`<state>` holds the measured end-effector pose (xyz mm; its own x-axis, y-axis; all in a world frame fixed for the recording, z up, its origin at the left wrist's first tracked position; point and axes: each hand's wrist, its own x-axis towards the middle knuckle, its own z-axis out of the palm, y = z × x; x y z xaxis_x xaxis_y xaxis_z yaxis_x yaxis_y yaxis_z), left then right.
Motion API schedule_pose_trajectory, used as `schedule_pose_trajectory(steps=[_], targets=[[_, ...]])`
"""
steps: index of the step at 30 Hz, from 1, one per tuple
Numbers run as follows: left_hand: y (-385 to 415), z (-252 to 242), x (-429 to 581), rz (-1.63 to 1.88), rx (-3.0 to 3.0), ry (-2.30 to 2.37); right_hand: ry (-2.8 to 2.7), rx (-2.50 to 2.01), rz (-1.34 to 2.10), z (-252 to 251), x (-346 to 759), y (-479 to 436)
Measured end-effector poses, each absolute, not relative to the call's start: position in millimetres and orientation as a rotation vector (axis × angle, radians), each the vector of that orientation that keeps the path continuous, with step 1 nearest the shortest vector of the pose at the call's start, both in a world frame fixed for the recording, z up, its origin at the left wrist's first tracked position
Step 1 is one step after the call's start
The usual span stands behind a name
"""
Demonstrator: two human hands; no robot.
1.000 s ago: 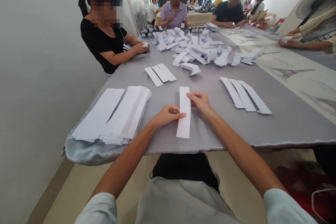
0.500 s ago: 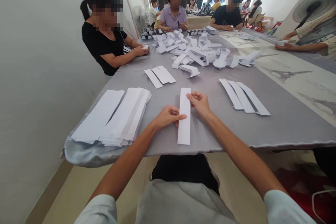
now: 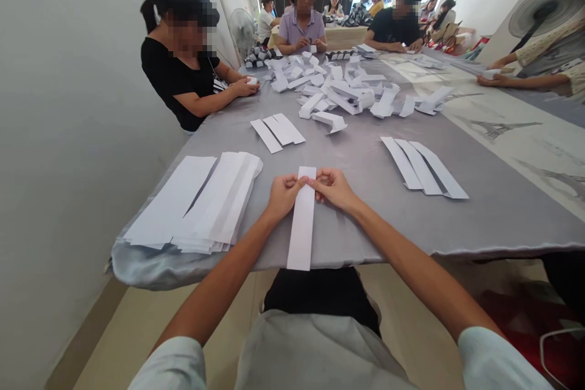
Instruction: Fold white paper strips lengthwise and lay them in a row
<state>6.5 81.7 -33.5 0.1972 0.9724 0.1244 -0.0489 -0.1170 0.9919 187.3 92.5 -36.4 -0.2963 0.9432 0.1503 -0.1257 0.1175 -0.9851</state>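
Observation:
A white paper strip hangs lengthwise between my hands, its lower end reaching the table's front edge. My left hand grips its left side near the top, thumb on the face. On the opposite side my right hand pinches the strip at the same height, the two thumbs nearly touching. The fingers behind the paper are partly hidden. Left of my hands lies a thick stack of white paper sheets. Several separate white strips rest to the right, and a smaller group of strips lies ahead.
Farther back spreads a heap of folded white paper pieces on the grey tablecloth. A person in black sits at the left side, others around the far side. A fan stands at the right.
The paper strip has moved down and left, toward the table's front edge. My left hand has slid up to its top end; my right hand has shifted left along with it.

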Motion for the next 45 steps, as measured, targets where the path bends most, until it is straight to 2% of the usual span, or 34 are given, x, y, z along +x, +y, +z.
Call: schedule_pose_trajectory(steps=[12, 28, 33, 38, 45], targets=[[92, -42, 3, 1.486, 1.41, 1.2, -1.573, -0.941, 1.427, -36, 184, 86], [102, -40, -9, 1.853, 1.049, 1.409, -2.082, -1.104, 0.945, -18, 212, 84], [103, -36, -11, 1.979, 0.977, 1.365, -2.062, -1.165, 0.831, -17, 214, 86], [102, -32, -11, 2.006, 0.94, 1.303, -2.042, -1.2, 0.919, -21, 209, 84], [97, -27, -8, 2.08, 1.01, 1.272, -1.864, -1.303, 0.626, -32, 212, 94]])
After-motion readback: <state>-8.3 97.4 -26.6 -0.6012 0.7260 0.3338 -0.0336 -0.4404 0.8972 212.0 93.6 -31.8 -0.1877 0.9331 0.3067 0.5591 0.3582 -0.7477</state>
